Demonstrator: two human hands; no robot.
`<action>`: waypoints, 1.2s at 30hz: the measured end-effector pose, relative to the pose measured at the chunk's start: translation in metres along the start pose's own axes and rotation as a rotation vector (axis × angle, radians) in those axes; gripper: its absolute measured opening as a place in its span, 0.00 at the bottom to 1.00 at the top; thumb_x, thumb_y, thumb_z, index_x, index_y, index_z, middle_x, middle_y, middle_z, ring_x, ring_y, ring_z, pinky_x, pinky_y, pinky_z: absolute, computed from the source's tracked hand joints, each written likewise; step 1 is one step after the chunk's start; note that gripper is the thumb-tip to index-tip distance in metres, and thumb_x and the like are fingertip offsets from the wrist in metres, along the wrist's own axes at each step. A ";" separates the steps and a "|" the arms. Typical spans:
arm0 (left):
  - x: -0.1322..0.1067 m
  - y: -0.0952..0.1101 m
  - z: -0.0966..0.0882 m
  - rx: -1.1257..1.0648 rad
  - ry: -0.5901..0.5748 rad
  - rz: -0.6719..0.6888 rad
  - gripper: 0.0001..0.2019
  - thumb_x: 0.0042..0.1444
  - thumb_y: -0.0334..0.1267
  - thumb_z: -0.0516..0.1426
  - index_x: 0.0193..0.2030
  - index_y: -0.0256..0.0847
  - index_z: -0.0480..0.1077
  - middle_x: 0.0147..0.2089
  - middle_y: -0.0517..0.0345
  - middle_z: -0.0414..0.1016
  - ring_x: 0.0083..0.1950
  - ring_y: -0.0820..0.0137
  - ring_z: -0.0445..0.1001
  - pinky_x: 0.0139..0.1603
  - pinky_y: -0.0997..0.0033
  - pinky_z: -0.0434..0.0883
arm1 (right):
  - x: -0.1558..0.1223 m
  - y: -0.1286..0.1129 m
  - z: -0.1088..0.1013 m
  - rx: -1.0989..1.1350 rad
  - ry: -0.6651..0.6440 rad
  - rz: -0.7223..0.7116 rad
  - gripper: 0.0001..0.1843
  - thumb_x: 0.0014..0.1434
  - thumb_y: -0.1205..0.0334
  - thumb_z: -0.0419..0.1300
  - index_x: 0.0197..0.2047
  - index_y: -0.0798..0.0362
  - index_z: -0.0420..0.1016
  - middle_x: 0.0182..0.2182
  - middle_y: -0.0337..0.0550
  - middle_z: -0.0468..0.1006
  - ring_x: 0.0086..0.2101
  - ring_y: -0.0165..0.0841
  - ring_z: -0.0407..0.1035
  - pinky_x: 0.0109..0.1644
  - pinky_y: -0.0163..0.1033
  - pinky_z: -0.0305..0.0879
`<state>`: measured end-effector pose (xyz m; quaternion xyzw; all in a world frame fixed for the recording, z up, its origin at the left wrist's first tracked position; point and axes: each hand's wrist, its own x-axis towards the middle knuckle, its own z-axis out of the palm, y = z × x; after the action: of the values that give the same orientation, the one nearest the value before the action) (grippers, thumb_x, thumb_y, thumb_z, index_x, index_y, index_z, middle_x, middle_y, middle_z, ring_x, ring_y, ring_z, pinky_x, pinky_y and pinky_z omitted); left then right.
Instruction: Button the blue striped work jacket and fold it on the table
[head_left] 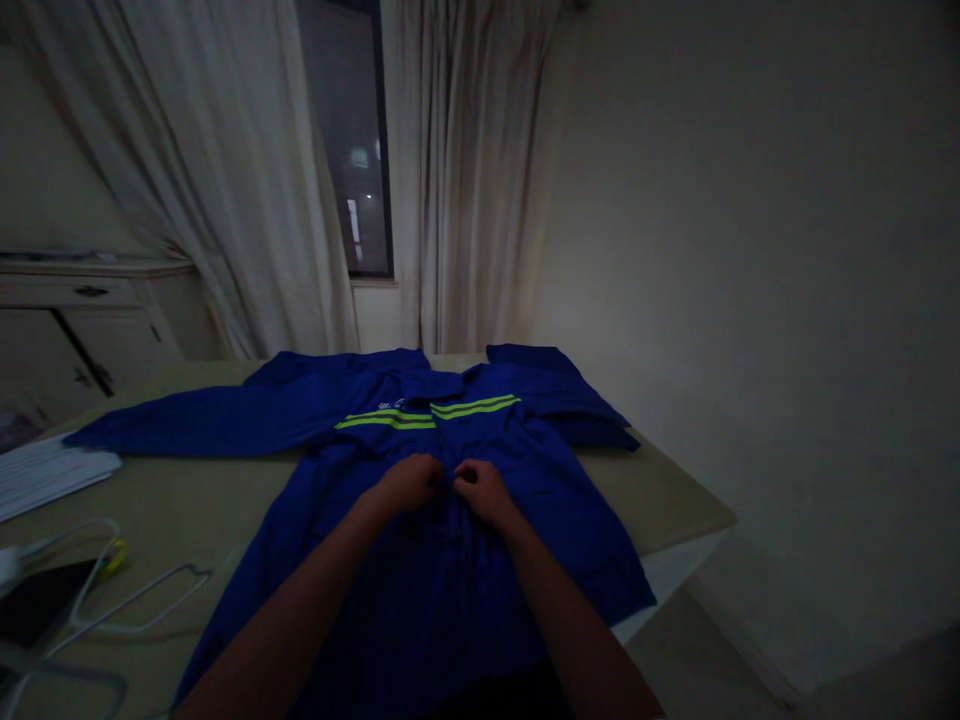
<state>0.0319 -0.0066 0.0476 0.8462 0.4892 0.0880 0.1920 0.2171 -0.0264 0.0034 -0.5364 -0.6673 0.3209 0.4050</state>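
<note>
A blue work jacket (367, 560) with yellow-green stripes across the chest lies spread on the table, collar away from me. Its left-hand sleeve stretches out toward some papers, and the other sleeve is folded near the right edge. My left hand (414, 482) is closed at the jacket's front opening, just below the stripes. Close beside it, my right hand (484, 488) pinches at the same opening, thumb and forefinger curled together. Both hands appear to grip the front edges of the jacket; in the dim light I cannot make out a button or zip between the fingers.
The table (675, 505) has its right corner near a bare wall. White papers (56, 475), a dark flat device (45, 605) and a white cable (142, 628) lie at left. Behind are curtains (472, 180), a window (352, 150) and a cabinet (112, 320).
</note>
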 end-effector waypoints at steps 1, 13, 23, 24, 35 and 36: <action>0.004 -0.009 0.005 -0.095 0.010 0.045 0.06 0.49 0.30 0.60 0.32 0.43 0.79 0.36 0.51 0.82 0.40 0.59 0.79 0.43 0.66 0.70 | 0.001 0.002 0.000 0.025 0.008 -0.003 0.09 0.51 0.67 0.60 0.34 0.55 0.81 0.27 0.37 0.80 0.29 0.31 0.72 0.32 0.32 0.62; -0.008 -0.033 0.032 -0.389 0.270 0.120 0.09 0.58 0.37 0.58 0.41 0.42 0.80 0.39 0.55 0.84 0.39 0.65 0.78 0.42 0.69 0.69 | -0.003 0.004 0.004 -0.077 0.026 -0.140 0.13 0.50 0.69 0.61 0.39 0.54 0.84 0.31 0.40 0.81 0.31 0.31 0.71 0.36 0.34 0.65; -0.010 -0.030 0.036 -0.237 0.406 0.191 0.10 0.63 0.33 0.58 0.47 0.46 0.79 0.45 0.55 0.82 0.48 0.63 0.79 0.51 0.66 0.71 | -0.005 0.007 0.006 -0.128 0.074 -0.210 0.14 0.49 0.69 0.62 0.38 0.52 0.85 0.31 0.41 0.81 0.30 0.32 0.71 0.37 0.35 0.67; -0.010 -0.031 0.037 -0.247 0.407 0.200 0.12 0.63 0.33 0.57 0.49 0.46 0.78 0.46 0.55 0.82 0.48 0.63 0.79 0.51 0.66 0.71 | -0.005 0.006 0.005 -0.123 0.064 -0.210 0.14 0.50 0.69 0.62 0.39 0.52 0.85 0.32 0.42 0.82 0.30 0.32 0.72 0.38 0.36 0.68; -0.004 -0.030 0.039 -0.471 0.436 0.200 0.09 0.59 0.33 0.58 0.40 0.44 0.81 0.40 0.55 0.84 0.43 0.63 0.80 0.47 0.67 0.72 | -0.001 0.004 0.000 0.044 -0.019 -0.120 0.11 0.60 0.60 0.62 0.42 0.52 0.85 0.36 0.44 0.86 0.37 0.39 0.79 0.43 0.41 0.72; -0.004 -0.029 0.040 -0.515 0.433 0.192 0.09 0.59 0.33 0.58 0.40 0.44 0.81 0.39 0.55 0.84 0.42 0.63 0.81 0.45 0.67 0.72 | -0.001 0.004 0.001 0.048 -0.026 -0.132 0.11 0.60 0.60 0.62 0.42 0.52 0.85 0.37 0.44 0.86 0.37 0.39 0.79 0.44 0.41 0.72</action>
<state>0.0204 -0.0063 -0.0009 0.7739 0.3987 0.4034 0.2818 0.2182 -0.0264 -0.0007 -0.4774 -0.6985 0.3162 0.4293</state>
